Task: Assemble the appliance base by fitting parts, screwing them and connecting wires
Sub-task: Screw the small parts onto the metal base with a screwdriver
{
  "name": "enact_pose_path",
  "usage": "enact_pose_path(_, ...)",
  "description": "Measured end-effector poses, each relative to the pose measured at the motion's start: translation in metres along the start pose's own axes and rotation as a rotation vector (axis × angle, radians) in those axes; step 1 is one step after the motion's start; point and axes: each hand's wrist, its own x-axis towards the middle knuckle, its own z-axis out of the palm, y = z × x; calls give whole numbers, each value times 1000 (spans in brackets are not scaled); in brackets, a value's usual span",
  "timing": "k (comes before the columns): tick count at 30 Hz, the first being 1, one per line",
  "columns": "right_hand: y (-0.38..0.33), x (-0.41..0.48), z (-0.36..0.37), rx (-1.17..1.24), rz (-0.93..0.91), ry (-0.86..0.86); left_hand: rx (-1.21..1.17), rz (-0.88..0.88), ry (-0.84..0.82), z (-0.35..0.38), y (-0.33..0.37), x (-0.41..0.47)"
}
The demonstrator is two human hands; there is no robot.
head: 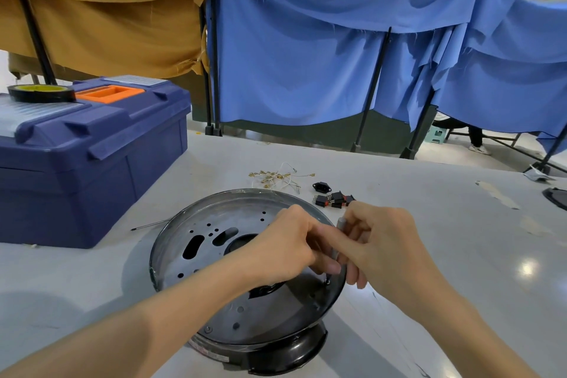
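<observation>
Appliance base (211,224): round metal plate pierced with holes and slots, seated on a black housing; it lies on the table (445,239) at the near centre, directly under both hands.
Left hand (285,245): over the right half of the plate, fingers curled with their tips gathered against the lower part of the grey tool; whether they pinch it or a small part cannot be told.
Right hand (389,248): at the plate's right rim, fingers and thumb curled round the grey tool.
Grey tool (341,222): slim cylinder held nearly upright, its top end showing above the fingers and its lower end hidden between the hands.
Thin rod (150,223): flat on the table, just left of the plate.
Switches (336,199): small black and red parts in a cluster beyond the right hand, with a black socket (321,186) just behind them.
Wires (276,178): loose pale leads with brass terminals, beyond the plate's far rim.
Toolbox (92,163): blue, lid closed, orange handle, at far left.
Tape roll (41,93): black, resting on the toolbox lid.
Cloths: blue sheet (306,55) and tan sheet (101,24) hung on dark frames behind the table.
</observation>
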Motion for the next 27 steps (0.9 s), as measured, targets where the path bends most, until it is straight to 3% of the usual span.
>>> enact_pose_path(6, 1, -4, 4, -29, -7, 85, -67, -11, -48, 0, 0, 0)
enact_pose_path(15, 5, 2, -3, -46, -45, -2, -69, -27, -75, -6, -4, -1)
enact_pose_path(27, 18, 17, -10, 203, 29, 214, -12, -60, 35, -16, -13, 3)
